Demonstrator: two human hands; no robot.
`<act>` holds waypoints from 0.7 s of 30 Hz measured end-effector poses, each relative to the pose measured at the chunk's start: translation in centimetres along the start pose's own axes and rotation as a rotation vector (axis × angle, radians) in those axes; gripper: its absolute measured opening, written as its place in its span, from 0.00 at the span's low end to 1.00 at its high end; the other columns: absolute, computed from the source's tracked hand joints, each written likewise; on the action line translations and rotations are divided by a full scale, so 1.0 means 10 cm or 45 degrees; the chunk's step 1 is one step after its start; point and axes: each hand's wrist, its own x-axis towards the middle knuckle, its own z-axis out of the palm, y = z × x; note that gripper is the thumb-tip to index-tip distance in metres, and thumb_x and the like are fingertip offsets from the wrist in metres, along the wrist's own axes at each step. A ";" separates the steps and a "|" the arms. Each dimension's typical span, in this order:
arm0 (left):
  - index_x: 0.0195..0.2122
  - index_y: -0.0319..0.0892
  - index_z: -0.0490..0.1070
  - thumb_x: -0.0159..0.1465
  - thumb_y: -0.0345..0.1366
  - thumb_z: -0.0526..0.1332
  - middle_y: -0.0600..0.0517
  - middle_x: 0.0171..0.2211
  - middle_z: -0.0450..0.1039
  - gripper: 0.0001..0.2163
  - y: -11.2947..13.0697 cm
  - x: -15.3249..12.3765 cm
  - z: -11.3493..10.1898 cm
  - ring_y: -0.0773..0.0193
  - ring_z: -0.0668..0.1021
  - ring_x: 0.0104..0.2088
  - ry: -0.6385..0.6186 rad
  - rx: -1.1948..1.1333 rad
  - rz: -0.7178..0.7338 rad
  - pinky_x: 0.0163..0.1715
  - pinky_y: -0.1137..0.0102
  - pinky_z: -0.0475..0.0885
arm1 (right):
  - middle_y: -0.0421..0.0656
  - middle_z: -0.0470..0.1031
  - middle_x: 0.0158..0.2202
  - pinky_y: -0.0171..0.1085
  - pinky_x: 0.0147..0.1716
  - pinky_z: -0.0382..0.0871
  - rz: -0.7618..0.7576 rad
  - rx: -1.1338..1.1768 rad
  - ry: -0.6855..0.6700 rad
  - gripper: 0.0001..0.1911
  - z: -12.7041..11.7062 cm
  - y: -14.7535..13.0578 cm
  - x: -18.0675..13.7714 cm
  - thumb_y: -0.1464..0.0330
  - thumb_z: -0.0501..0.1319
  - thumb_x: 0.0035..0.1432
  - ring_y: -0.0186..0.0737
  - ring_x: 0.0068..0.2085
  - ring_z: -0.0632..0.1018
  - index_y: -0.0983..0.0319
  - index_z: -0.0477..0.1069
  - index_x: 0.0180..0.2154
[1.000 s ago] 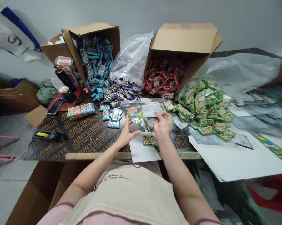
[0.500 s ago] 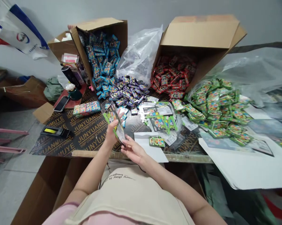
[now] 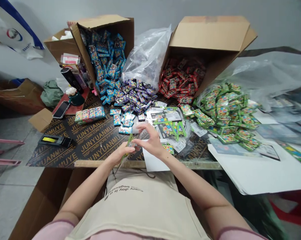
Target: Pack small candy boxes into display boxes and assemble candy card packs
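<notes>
My left hand (image 3: 120,153) grips a green-and-black printed plastic bag (image 3: 129,144), held nearly edge-on above the table's front edge. At the bag's upper end, the curved thumb and fingers of my right hand (image 3: 152,141) are on its clear plastic. What lies inside the bag is hidden. Beyond my hands are several loose blue packets (image 3: 126,120) and a heap of purple packets (image 3: 136,95). A white sheet (image 3: 154,161) lies under my right forearm, with a green packet (image 3: 169,149) on it, partly covered by my wrist. More flat printed bags (image 3: 168,128) lie to the right.
Open cartons hold blue packets (image 3: 107,56) and red packets (image 3: 182,80) at the back. Green packets (image 3: 225,106) are piled on the right near white boards (image 3: 243,170). At left are a packet block (image 3: 89,115), a phone (image 3: 61,109), a jar (image 3: 74,96) and a black-yellow tool (image 3: 55,141).
The bag has turned from showing its printed face to nearly edge-on, and lower. My right hand has moved up from its bottom corner to its upper end, uncovering blue packets behind.
</notes>
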 end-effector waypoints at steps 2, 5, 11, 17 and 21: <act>0.42 0.39 0.76 0.47 0.44 0.68 0.48 0.37 0.77 0.22 0.01 0.00 0.01 0.55 0.76 0.41 0.020 -0.003 -0.014 0.41 0.66 0.67 | 0.42 0.72 0.30 0.41 0.40 0.65 -0.063 -0.059 -0.119 0.14 0.00 0.04 0.02 0.56 0.67 0.54 0.41 0.35 0.73 0.60 0.70 0.33; 0.37 0.39 0.76 0.45 0.43 0.69 0.50 0.32 0.75 0.19 0.07 -0.03 -0.01 0.59 0.74 0.36 0.023 0.003 -0.015 0.37 0.69 0.65 | 0.43 0.72 0.29 0.42 0.41 0.62 -0.190 -0.125 -0.362 0.16 -0.01 0.10 0.05 0.56 0.66 0.55 0.42 0.36 0.72 0.61 0.67 0.26; 0.37 0.37 0.76 0.45 0.39 0.71 0.53 0.31 0.74 0.18 0.14 -0.09 -0.01 0.66 0.72 0.31 0.111 0.030 -0.039 0.35 0.72 0.63 | 0.45 0.76 0.40 0.42 0.44 0.62 -0.141 -0.187 -0.702 0.19 -0.06 0.09 0.10 0.63 0.69 0.52 0.42 0.38 0.70 0.62 0.70 0.45; 0.31 0.36 0.76 0.47 0.41 0.72 0.52 0.27 0.75 0.15 0.11 -0.10 0.03 0.67 0.73 0.29 0.147 0.013 -0.048 0.34 0.72 0.66 | 0.38 0.74 0.27 0.44 0.45 0.62 -0.044 -0.072 -0.759 0.13 -0.02 0.15 0.11 0.64 0.70 0.50 0.39 0.33 0.71 0.61 0.75 0.38; 0.34 0.36 0.78 0.48 0.46 0.72 0.50 0.28 0.78 0.19 0.15 -0.07 -0.07 0.65 0.75 0.28 0.342 -0.075 0.025 0.33 0.72 0.67 | 0.43 0.78 0.41 0.48 0.52 0.63 0.092 0.206 -0.339 0.22 0.09 0.25 0.04 0.59 0.70 0.50 0.45 0.45 0.75 0.57 0.74 0.46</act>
